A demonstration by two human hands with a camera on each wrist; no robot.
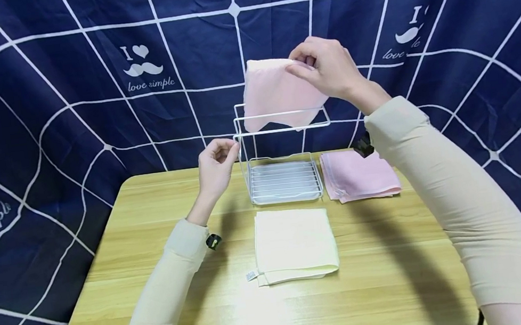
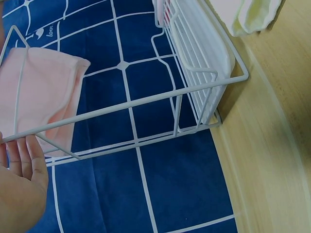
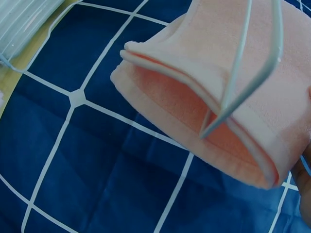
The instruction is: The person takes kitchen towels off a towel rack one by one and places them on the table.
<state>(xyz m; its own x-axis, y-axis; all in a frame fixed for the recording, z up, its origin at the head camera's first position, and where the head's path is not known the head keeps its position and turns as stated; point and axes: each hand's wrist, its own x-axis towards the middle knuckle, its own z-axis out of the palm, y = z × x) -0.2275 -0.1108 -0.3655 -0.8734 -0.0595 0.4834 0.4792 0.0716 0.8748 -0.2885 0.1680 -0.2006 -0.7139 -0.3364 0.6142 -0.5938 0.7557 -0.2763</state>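
My right hand (image 1: 332,68) pinches the top edge of a pale pink towel (image 1: 276,88), whose fold hangs across the upper bar of a white wire rack (image 2: 129,105). In the right wrist view, the layers of the towel (image 3: 194,111) part around that bar. My left hand (image 1: 215,167) grips the rack's upper left corner, its fingers curled around the wire in the left wrist view. A white slatted tray (image 1: 287,183) forms the rack's base on the table.
A folded pink towel (image 1: 363,175) lies just right of the rack. In front of it is a folded cream towel (image 1: 293,242) with a small tag at its left corner. A navy checked curtain (image 1: 199,51) hangs close behind the wooden table (image 1: 150,207).
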